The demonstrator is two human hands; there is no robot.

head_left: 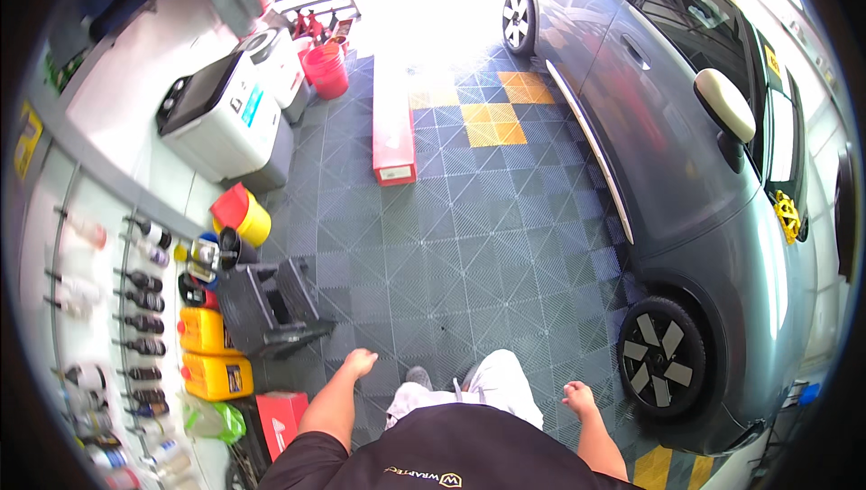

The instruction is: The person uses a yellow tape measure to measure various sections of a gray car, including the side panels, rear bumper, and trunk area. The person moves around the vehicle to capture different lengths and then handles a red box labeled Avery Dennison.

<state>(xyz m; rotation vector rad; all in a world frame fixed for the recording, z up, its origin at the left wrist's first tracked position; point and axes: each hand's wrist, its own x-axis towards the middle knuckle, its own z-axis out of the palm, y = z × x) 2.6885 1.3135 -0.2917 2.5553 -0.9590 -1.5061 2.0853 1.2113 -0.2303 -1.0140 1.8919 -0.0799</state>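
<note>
Both arms hang beside my body, bent a little forward over the tiled floor. My left hand (361, 363) is loosely closed, and I see nothing in it. It is nearest to a dark grey plastic step stool (266, 309), without touching it. On the other side, my right hand (579, 396) is loosely curled, with a finger standing apart and nothing visible in it. The grey car (622, 93) stands to the right of that hand, its front wheel (666, 359) the closest part, with a gap between. Palms and some fingers are hidden.
A long red-and-white box (394, 143) lies on the floor ahead. Along the left wall stand a white washing machine (225, 115), a red bucket (327, 72), a yellow bucket (245, 215) and yellow jugs (216, 376). Several bottles (142, 300) hang on wall rails. A cream mirror (724, 106) juts from the car.
</note>
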